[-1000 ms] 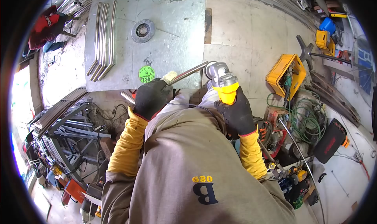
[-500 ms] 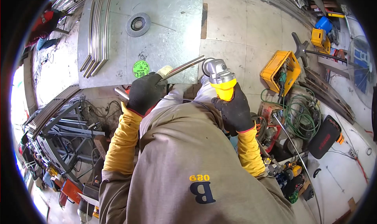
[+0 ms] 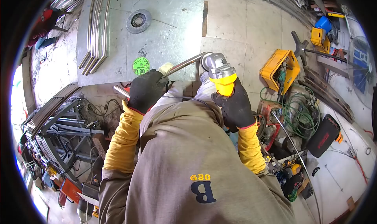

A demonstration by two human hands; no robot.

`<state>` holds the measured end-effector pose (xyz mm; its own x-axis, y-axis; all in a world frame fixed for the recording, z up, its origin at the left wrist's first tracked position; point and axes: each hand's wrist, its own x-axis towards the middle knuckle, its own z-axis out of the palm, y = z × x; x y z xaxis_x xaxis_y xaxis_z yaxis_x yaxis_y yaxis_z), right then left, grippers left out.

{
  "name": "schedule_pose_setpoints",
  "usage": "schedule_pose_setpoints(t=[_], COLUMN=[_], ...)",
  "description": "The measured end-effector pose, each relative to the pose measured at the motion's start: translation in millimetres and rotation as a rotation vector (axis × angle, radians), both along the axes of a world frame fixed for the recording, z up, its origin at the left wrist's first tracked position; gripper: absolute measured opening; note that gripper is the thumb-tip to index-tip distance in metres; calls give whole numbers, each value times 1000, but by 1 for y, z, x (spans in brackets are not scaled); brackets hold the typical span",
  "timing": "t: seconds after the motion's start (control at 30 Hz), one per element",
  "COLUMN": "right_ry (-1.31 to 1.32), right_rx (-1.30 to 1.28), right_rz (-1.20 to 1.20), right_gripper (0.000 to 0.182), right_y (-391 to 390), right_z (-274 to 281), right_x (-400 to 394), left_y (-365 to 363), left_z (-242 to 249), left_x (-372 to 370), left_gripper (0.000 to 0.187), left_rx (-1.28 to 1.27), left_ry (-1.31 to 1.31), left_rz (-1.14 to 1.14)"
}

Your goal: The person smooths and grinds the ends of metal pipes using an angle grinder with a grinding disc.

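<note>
My left hand [image 3: 147,89], in a black glove with a pale thumb tip, is wrapped round a shiny metal tube [image 3: 183,64] that slants up to the right. The tube's other end pokes out to the left of the glove. My gloved right hand [image 3: 234,105] grips a yellow and grey angle grinder [image 3: 221,73] by its body. The grinder's disc side meets the far end of the tube. Just beyond my left hand lies a metal-topped table [image 3: 172,31] with a round green sticker [image 3: 141,66].
Several bent metal tubes [image 3: 94,31] and a flap disc [image 3: 138,21] lie on the table. At right stand a yellow crate [image 3: 279,71], a coiled green hose [image 3: 300,120] and tools. A metal rack [image 3: 59,126] stands at left. A person [image 3: 44,25] is at the upper left edge.
The grinder has shifted slightly up and to the left along the tube's end, and its head has turned a little. My left hand keeps its hold on the tube.
</note>
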<state>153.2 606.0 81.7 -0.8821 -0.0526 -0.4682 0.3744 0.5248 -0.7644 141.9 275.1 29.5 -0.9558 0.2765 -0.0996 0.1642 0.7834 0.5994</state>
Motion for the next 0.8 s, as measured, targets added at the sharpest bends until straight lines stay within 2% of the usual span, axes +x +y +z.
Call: schedule_pose_setpoints(t=[0.23, 0.33, 0.4, 0.5, 0.53, 0.6, 0.7, 0.8], right_ry=[30, 43, 17, 17, 30, 20, -13, 33], right_rx=[17, -1, -5, 31, 74, 3, -56, -131], right_rz=[13, 21, 0, 10, 44, 13, -32, -83], right_gripper=[59, 60, 61, 62, 62, 63, 64, 61], right_y=[2, 2, -1, -1, 0, 2, 6, 8], right_z=[-4, -6, -5, -5, -6, -5, -3, -8], right_x=[5, 4, 3, 7, 12, 20, 29, 38], left_y=[1, 2, 1, 2, 8, 8, 24, 27], left_z=[-1, -2, -3, -5, -2, -11, 7, 6], left_x=[0, 1, 1, 5, 7, 22, 32, 41], left_gripper=[42, 37, 30, 25, 30, 30, 37, 36], left_rx=[-5, 47, -65, -77, -33, -54, -100, -54], left_ry=[-36, 17, -70, -58, -1, -70, -182, -272], left_rz=[37, 51, 29, 47, 87, 107, 126, 88])
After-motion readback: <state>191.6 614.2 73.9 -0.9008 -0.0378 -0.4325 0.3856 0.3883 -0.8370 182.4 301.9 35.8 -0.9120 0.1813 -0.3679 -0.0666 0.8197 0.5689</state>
